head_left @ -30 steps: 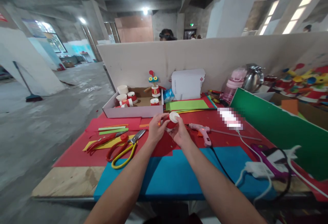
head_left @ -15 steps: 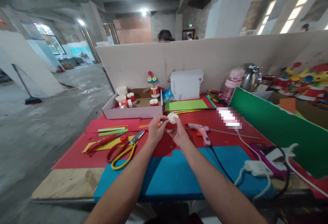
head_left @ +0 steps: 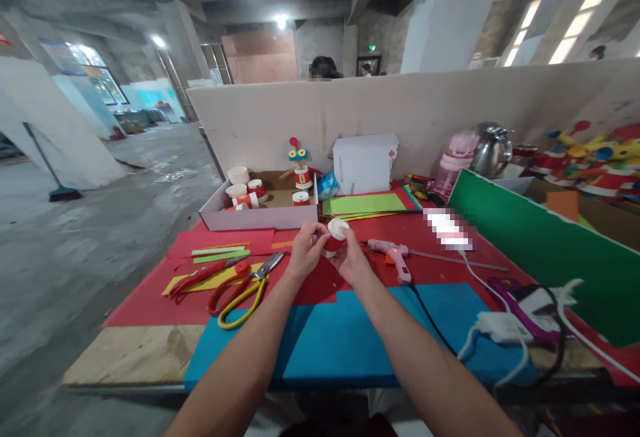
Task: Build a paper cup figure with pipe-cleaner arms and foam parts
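Note:
A red and white paper cup (head_left: 338, 229) is held between both hands over the red tabletop, its white end turned up toward me. My left hand (head_left: 306, 250) closes its fingers on the cup's left side. On the other side, my right hand (head_left: 351, 257) grips it with the thumb near the white end. Right of the cup lies a pink glue gun (head_left: 395, 255) with a lit orange light. Scissors (head_left: 250, 290) with one red and one yellow handle rest to the left, beside red-handled pliers (head_left: 203, 278).
Behind my hands stands a shallow box (head_left: 260, 218) with several paper cups and a cup figure (head_left: 302, 175). Green paper (head_left: 365, 205) lies at the back. A green board (head_left: 540, 250), a lit phone (head_left: 449, 229), a power strip (head_left: 530, 310) and cables occupy the right.
Both hands keep hold of the paper cup in nearly the same place. The cup's white end has shifted very slightly; the tools have not moved.

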The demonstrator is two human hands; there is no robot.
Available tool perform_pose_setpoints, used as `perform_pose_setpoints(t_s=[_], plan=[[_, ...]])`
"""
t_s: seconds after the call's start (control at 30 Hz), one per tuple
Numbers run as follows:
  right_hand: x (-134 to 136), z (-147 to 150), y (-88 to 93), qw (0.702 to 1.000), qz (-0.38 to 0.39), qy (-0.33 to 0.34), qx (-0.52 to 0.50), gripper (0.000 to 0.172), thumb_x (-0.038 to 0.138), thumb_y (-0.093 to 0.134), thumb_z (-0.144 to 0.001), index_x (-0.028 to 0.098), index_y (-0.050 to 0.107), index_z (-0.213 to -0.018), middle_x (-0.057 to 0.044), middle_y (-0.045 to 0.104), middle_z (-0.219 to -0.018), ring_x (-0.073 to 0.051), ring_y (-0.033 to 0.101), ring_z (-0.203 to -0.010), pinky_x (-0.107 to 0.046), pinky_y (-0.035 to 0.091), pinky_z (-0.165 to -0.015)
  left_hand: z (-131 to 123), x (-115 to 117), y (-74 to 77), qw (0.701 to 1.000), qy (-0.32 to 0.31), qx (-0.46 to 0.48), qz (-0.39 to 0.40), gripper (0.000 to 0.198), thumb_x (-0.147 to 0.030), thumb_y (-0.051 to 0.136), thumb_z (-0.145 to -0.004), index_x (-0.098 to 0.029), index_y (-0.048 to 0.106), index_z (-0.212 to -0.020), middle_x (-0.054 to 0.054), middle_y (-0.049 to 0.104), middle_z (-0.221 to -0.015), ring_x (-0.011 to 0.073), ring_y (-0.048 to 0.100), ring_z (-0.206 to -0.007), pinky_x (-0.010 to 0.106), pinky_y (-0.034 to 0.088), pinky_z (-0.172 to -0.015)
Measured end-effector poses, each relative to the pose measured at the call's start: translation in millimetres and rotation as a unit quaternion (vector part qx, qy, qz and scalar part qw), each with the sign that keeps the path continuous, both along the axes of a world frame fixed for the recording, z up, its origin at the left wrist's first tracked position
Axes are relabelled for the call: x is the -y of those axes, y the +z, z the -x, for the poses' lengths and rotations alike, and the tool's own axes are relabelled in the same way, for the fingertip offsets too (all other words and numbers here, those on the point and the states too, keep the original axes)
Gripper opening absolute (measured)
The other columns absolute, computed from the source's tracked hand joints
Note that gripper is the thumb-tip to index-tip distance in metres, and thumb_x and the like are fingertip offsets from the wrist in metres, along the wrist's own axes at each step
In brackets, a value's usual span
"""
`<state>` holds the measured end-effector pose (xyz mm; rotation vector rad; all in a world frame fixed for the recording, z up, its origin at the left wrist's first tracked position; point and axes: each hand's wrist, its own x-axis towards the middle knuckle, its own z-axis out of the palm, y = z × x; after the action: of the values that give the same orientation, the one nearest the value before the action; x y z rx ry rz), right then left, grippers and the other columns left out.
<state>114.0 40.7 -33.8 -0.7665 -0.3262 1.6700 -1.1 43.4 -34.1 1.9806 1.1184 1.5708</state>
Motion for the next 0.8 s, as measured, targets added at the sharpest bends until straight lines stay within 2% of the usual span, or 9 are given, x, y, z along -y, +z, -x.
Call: perform_pose_setpoints(t_s=[0.03, 0.17, 0.33, 0.5, 0.67, 0.8], plan=[[0.6, -0.4, 0.8, 1.000, -0.002, 0.001, -0.003, 0.014, 0.028, 0.058, -0.081, 0.018, 0.065, -0.087, 0.001, 0.071, -0.066, -0.012, 0.063, -0.055, -0.021, 0.053, -0.050, -0.6, 0.2, -0.3, 1.000, 0.005, 0.009, -0.011, 0.003, -0.021, 0.058, -0.084, -0.019, 0.059, -0.084, 0.002, 0.062, -0.081, 0.0158, 0.057, -0.078, 0.028, 0.047, -0.075], [3.0, -1.9, 4.5, 1.000, -0.008, 0.000, -0.029, 0.015, 0.028, 0.054, -0.084, 0.019, 0.064, -0.089, 0.001, 0.072, -0.069, -0.012, 0.064, -0.056, -0.021, 0.054, -0.052, -2.2, -0.4, -2.7, 0.997, 0.008, -0.014, -0.076, 0.016, -0.021, 0.059, -0.086, -0.020, 0.065, -0.100, 0.005, 0.064, -0.092, 0.0174, 0.060, -0.086, 0.030, 0.049, -0.080], [3.6, 0.1, 5.4, 0.999, 0.010, 0.000, -0.038, 0.012, 0.028, 0.056, -0.082, 0.019, 0.063, -0.087, 0.002, 0.071, -0.066, -0.012, 0.063, -0.053, -0.021, 0.054, -0.050, -2.9, 0.1, -3.2, 0.993, 0.021, -0.020, -0.113, 0.011, -0.019, 0.058, -0.087, -0.020, 0.068, -0.091, 0.006, 0.064, -0.090, 0.0170, 0.060, -0.085, 0.029, 0.049, -0.078], [4.0, 2.3, 4.8, 1.000, 0.025, 0.001, -0.011, 0.011, 0.026, 0.054, -0.083, 0.019, 0.062, -0.086, 0.002, 0.070, -0.064, -0.011, 0.062, -0.053, -0.019, 0.052, -0.048, -1.4, 1.3, 0.8, 0.996, 0.020, -0.003, -0.085, 0.005, -0.018, 0.059, -0.085, -0.020, 0.062, -0.081, 0.002, 0.062, -0.079, 0.0159, 0.058, -0.078, 0.028, 0.046, -0.073], [2.6, 0.9, 3.0, 1.000, 0.023, 0.017, 0.006, 0.010, 0.025, 0.058, -0.081, 0.019, 0.063, -0.087, 0.001, 0.070, -0.065, -0.013, 0.063, -0.054, -0.021, 0.053, -0.049, 2.8, -0.5, 3.7, 0.999, 0.011, -0.047, -0.023, 0.006, -0.018, 0.054, -0.085, -0.020, 0.056, -0.079, 0.001, 0.060, -0.078, 0.0162, 0.054, -0.076, 0.028, 0.044, -0.073], [1.8, 1.1, 1.5, 1.000, 0.018, 0.018, 0.012, 0.010, 0.025, 0.058, -0.081, 0.020, 0.064, -0.088, 0.002, 0.070, -0.066, -0.013, 0.063, -0.055, -0.022, 0.052, -0.049, 3.0, -0.2, 4.7, 0.996, 0.001, -0.082, -0.036, 0.008, -0.020, 0.049, -0.088, -0.020, 0.051, -0.080, 0.003, 0.057, -0.081, 0.0174, 0.052, -0.079, 0.029, 0.043, -0.075]])
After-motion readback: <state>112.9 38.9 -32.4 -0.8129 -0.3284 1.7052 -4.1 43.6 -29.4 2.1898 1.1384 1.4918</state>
